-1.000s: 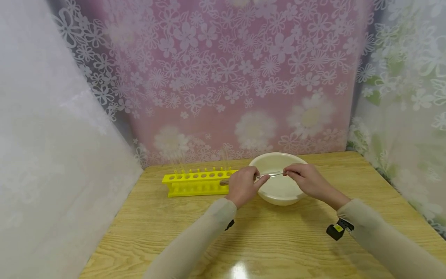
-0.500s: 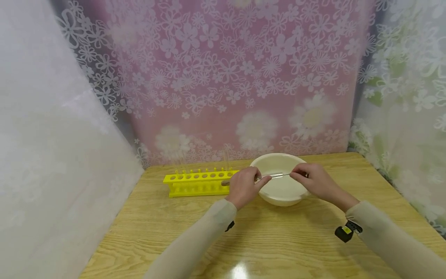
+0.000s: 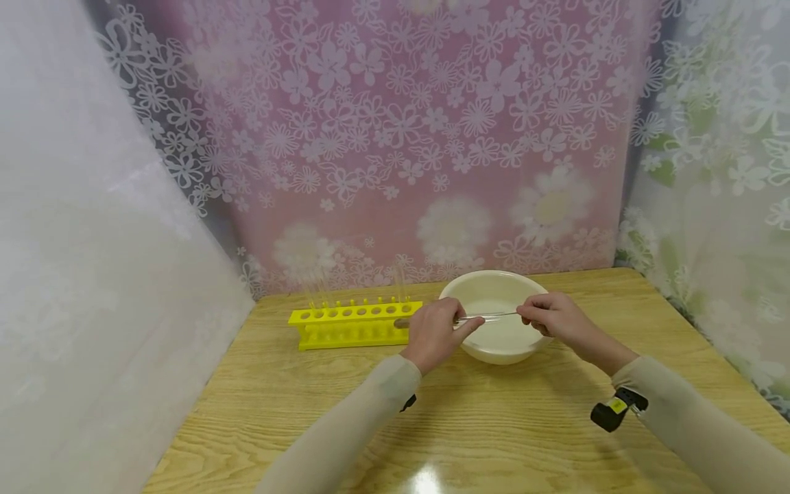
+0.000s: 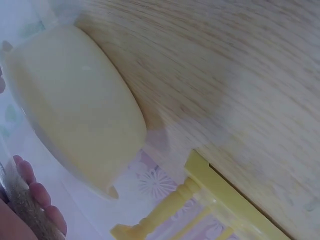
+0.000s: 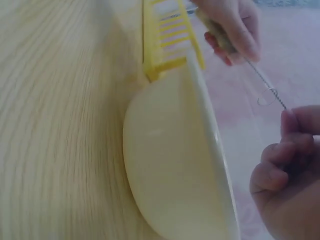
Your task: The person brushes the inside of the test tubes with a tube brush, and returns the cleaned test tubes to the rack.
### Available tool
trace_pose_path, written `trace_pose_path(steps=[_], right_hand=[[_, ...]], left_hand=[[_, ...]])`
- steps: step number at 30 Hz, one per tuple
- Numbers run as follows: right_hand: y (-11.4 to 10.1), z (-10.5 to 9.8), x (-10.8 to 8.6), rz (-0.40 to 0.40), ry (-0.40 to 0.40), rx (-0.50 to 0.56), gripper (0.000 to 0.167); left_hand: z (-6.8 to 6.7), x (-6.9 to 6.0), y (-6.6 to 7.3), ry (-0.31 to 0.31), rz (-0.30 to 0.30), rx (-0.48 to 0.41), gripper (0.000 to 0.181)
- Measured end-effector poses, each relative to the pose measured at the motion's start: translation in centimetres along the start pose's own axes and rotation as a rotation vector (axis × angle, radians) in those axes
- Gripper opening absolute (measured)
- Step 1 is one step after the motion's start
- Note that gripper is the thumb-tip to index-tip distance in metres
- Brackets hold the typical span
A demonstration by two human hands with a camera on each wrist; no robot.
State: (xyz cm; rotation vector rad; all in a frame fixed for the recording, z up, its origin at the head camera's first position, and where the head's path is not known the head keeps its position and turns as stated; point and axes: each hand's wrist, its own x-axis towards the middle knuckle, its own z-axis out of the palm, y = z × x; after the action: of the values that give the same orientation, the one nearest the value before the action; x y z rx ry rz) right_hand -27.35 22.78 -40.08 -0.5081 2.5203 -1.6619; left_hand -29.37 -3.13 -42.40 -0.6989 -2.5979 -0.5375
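Note:
Above the cream bowl (image 3: pixel 494 346), my left hand (image 3: pixel 435 335) grips a clear glass tube (image 3: pixel 492 318) lying nearly level. A brownish brush end (image 3: pixel 401 323) shows left of that hand. My right hand (image 3: pixel 564 324) pinches the brush's thin wire at the other side. In the right wrist view, the twisted wire (image 5: pixel 260 76) runs through the tube's round mouth (image 5: pixel 267 96) to the thumb and fingertip of my right hand (image 5: pixel 295 170). Fingers (image 4: pixel 40 195) of my left hand curl round the tube in the left wrist view; the palm is mostly cut off.
A yellow rack (image 3: pixel 358 340) stands left of the bowl, with several clear tubes (image 3: pixel 317 288) upright at its left end and others near its right end. Both are on the wooden table (image 3: pixel 481 425), whose back edge meets a pink flowered curtain (image 3: pixel 395 171).
My right hand has moved to the right, away from my left hand, so more wire and tube show between them. My left hand has barely moved and keeps its grip.

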Motion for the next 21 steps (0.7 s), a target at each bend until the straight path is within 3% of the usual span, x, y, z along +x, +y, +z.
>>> trace_pose_path(steps=[5,8,12,15,16,19,21], right_hand=[[-0.5,0.0,0.2,0.145,-0.066,0.242,0.033],[-0.5,0.3,0.1,0.134,-0.029,0.174,0.034],[-0.2,1.0,-0.3,-0.084,0.125,-0.195,0.030],[0.3,1.3,-0.6,-0.311,0.241,-0.454,0.012],[0.5,1.4,-0.6,-0.385,0.269,-0.514,0.005],[0.9,1.3,-0.7,-0.583,0.336,-0.678,0.012],[1.0,1.1,-0.6,-0.708,0.368,-0.789,0.008]], left_hand=[[-0.1,-0.1,0.1,0.010,0.020,0.011,0.041],[-0.1,-0.1,0.0,0.004,0.016,0.007,0.041],[-0.2,-0.1,-0.1,-0.017,-0.011,-0.018,0.042],[-0.3,-0.2,-0.2,-0.026,-0.036,-0.057,0.043],[-0.3,-0.2,-0.3,-0.027,-0.040,-0.071,0.043],[-0.4,-0.2,-0.3,-0.033,-0.042,-0.101,0.043],[-0.5,-0.2,-0.4,-0.035,-0.037,-0.112,0.043]])
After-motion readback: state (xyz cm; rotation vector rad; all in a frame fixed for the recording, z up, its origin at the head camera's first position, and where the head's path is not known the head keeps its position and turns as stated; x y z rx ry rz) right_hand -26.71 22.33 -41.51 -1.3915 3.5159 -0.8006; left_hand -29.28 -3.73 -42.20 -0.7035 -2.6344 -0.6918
